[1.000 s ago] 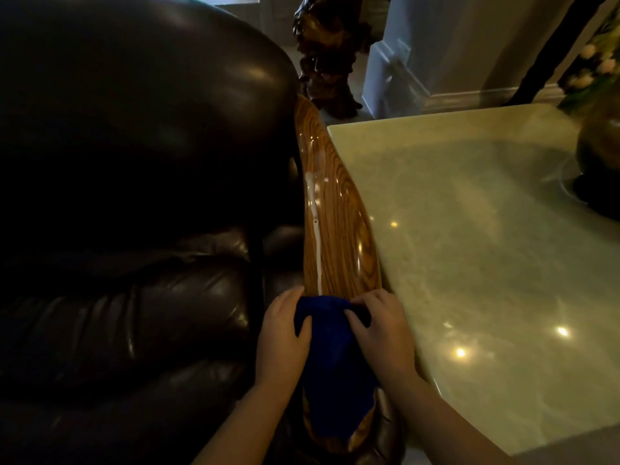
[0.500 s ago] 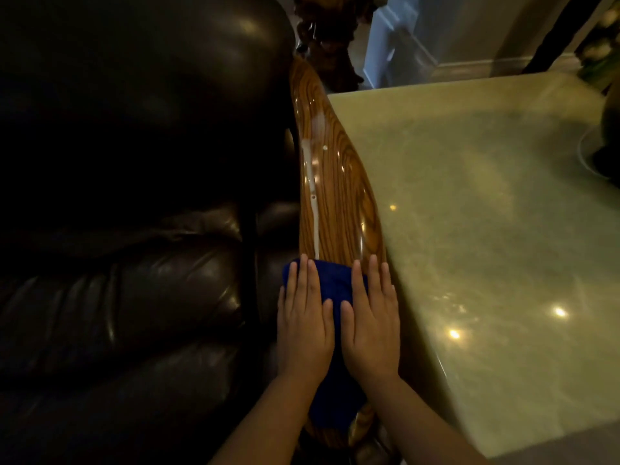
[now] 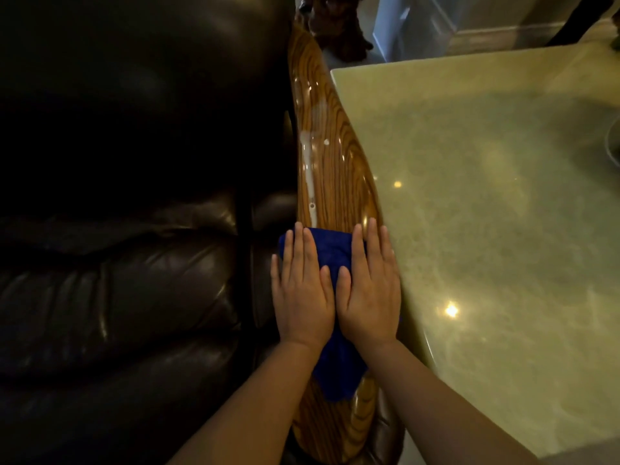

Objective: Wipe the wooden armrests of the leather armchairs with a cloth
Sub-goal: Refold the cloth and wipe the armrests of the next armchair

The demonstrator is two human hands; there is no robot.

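Change: Where a second ago both hands pinched the bunched cloth [image 3: 330, 250] near the front of the armrest [image 3: 335, 182], they now lie flat on it, and over the last half second they have slid a little further up the wood.
Meaning: the wiping stroke looks under way, with the near stretch likely covered and the long far stretch still to do.
Left grip: the left hand [image 3: 302, 290] is spread palm down, fingers straight, pressing the cloth and clasping nothing.
Right grip: the right hand [image 3: 369, 290] lies the same way, just beside the left, thumbs nearly touching.
Cloth: under both palms, its front edge showing past the fingertips, its tail trailing back between the wrists.
Armrest: beneath the grip and running away ahead of it; a pale streak [image 3: 307, 162] lies ahead of the left fingers.
Armchair [image 3: 134, 229]: to the left of the grip.
Tabletop [image 3: 503, 213]: just beside the right hand.
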